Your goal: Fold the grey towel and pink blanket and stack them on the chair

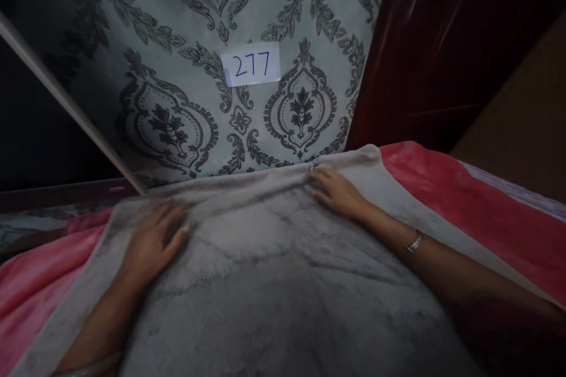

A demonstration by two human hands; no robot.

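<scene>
A grey plush blanket [274, 283] is spread in front of me, with shallow wrinkles near its far edge. My left hand [154, 238] rests on its left side, fingers stretched forward and thumb apart. Farther along, by the far edge, my right hand [333, 188] lies on the same cloth with its fingers spread. Neither hand shows anything gripped. A fold runs across the cloth between the two hands. Pink-red fabric [464, 206] shows beyond the grey blanket on the right, and more of it shows on the left.
Behind the blanket stands a wall with a grey damask pattern [241, 121], bearing a paper label [252, 63] marked 277. A glossy dark red panel [424, 59] rises at the right. A pale narrow strip [71, 103] slants down at the left beside a dark surface.
</scene>
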